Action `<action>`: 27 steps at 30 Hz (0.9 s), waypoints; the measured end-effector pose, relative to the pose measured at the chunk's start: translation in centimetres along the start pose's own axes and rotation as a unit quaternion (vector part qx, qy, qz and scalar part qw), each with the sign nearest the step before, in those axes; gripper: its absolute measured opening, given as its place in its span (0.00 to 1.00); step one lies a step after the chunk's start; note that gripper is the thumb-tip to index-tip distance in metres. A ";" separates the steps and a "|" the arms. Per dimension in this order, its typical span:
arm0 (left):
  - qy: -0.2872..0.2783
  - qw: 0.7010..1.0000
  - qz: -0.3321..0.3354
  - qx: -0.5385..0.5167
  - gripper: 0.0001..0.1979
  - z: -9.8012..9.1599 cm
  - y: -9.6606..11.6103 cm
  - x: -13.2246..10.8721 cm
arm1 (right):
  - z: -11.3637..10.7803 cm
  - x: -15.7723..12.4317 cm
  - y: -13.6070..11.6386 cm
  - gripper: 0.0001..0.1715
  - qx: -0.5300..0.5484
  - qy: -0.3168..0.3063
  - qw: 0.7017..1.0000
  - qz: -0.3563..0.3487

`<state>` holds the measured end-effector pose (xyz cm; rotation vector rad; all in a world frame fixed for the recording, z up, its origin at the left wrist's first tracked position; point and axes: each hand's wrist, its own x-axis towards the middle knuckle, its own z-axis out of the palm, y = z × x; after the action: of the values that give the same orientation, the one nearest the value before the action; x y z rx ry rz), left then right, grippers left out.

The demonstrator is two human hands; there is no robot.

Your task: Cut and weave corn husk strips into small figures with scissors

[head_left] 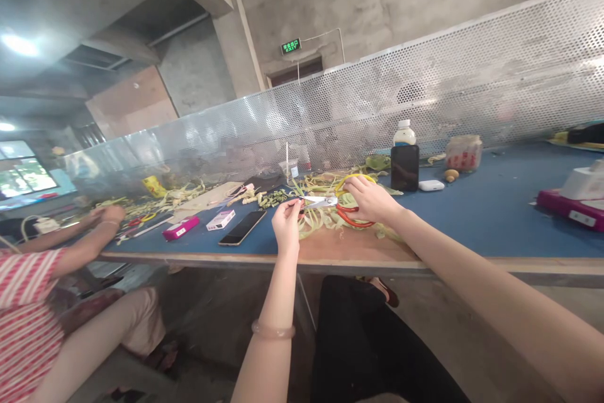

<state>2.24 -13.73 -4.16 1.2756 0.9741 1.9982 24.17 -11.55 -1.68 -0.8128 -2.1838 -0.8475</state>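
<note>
My right hand (pixel 368 198) is closed round the handles of a pair of scissors (pixel 323 202), one loop yellow and the other red-orange. The blades are parted and point left, towards my left hand (pixel 286 224). That hand is raised at the tips of the blades with its thumb and fingers pinched together. Whatever it pinches is too small to make out. Pale green plant strips (pixel 321 222) lie in a loose heap under and behind both hands, on a brown board (pixel 349 247).
Left of me lie a phone (pixel 243 228), a small white box (pixel 221 220) and a magenta box (pixel 181 228). Behind stand a dark upright phone (pixel 404 168), a bottle (pixel 404 132) and a jar (pixel 464 153). A perforated metal screen (pixel 358 101) backs the blue table. A co-worker's hands (pixel 112 214) work at far left.
</note>
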 end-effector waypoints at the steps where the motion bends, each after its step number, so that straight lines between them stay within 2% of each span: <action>1: -0.002 1.000 0.002 0.004 0.14 0.0 0.0 0.0 | 0.0 0.0 0.0 0.25 -0.005 -0.001 1.000 0.000; 9: -0.016 0.999 0.021 0.036 0.12 -0.2 -0.6 0.3 | 0.1 0.0 -0.2 0.25 -0.042 -0.010 0.999 0.007; 20: -0.024 0.999 0.006 -0.021 0.10 -0.1 -1.2 0.5 | 0.0 0.2 -0.6 0.25 -0.058 -0.007 0.998 0.015; 27: -0.025 0.999 0.025 0.004 0.10 -0.2 -1.0 0.4 | 0.0 0.4 -0.9 0.22 -0.075 -0.012 0.997 0.017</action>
<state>2.02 -12.89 -4.86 1.3614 0.9354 1.9921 23.29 -12.02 -1.72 -0.9340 -2.1396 -0.9975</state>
